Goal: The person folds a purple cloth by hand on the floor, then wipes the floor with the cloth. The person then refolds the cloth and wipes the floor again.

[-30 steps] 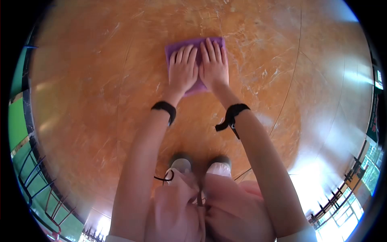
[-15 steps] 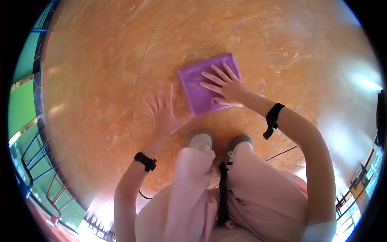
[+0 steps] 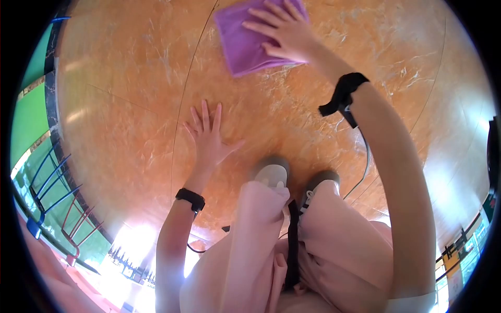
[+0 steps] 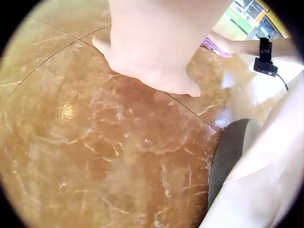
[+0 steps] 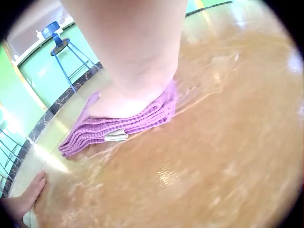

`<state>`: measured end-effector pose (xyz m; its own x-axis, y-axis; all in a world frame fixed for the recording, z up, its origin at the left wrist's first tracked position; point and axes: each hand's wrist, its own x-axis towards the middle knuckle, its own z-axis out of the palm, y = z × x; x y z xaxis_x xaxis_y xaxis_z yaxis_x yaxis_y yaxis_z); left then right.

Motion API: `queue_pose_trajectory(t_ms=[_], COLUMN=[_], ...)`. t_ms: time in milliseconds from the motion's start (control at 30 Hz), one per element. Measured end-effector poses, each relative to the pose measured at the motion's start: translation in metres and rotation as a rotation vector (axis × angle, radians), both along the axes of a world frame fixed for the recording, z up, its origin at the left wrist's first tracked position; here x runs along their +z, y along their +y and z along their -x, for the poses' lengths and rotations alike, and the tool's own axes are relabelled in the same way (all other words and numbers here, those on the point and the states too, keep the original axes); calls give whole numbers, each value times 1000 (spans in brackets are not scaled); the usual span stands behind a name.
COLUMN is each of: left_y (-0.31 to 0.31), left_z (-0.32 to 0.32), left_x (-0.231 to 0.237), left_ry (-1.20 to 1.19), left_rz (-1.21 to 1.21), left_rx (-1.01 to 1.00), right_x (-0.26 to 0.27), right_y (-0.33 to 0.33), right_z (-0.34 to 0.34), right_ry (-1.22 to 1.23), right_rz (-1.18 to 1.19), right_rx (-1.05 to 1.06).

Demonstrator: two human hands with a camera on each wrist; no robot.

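Observation:
A folded purple cloth (image 3: pixel 237 44) lies on the brown marbled floor (image 3: pixel 130 94), at the top of the head view. My right hand (image 3: pixel 289 36) rests palm down on it with fingers spread. From the right wrist, the cloth's stacked layers (image 5: pixel 142 121) show under the heel of the hand, with a small white label (image 5: pixel 116 135) at the edge; the fingers are hidden there. My left hand (image 3: pixel 210 142) is spread wide over the floor, nearer my feet and left of the cloth, holding nothing. The left wrist view shows the back of this hand (image 4: pixel 152 47).
My shoes (image 3: pixel 272 169) stand on the floor between my arms. A thin cable (image 3: pixel 365 161) hangs from the right wrist strap (image 3: pixel 347 94). Blue stools (image 5: pixel 61 45) stand along the green wall (image 5: pixel 40 71) on the left.
Both hands were together on the cloth a second ago. The left hand has come off to the left. The right hand has since moved forward with the cloth, away from my feet.

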<state>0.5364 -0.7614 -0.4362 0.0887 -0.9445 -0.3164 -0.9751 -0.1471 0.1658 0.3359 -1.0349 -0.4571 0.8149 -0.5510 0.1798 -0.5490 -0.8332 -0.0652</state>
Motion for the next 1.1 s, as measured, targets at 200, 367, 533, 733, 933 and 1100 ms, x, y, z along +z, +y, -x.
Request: queue_pose_trajectory(t_ms=[200,367,533,733,933,1100], left_y=[-2,1,1,2,-2,-9], left_z=[-3,-2,-4,-6,-19,-26], left_x=[3,-3,-2,-3,7,15], left_ry=[19,7,21,34,-15,7], left_rz=[-40,-25,-13,50,222,223], left_rx=[-12,-2,-8,-23,-176,-195], right_x=[-5,-39,-47,-39,-67,-31], right_y=[-39,-3,116,161,119,55], right_z=[115,270,384,391,376,241], right_ry=[-16,7,-108,-218,-145,-150], right_rz=[11,157,-148,-293,-159,-125], right_rx=[-281,-825,-1788,-2225,-2074,-1802])
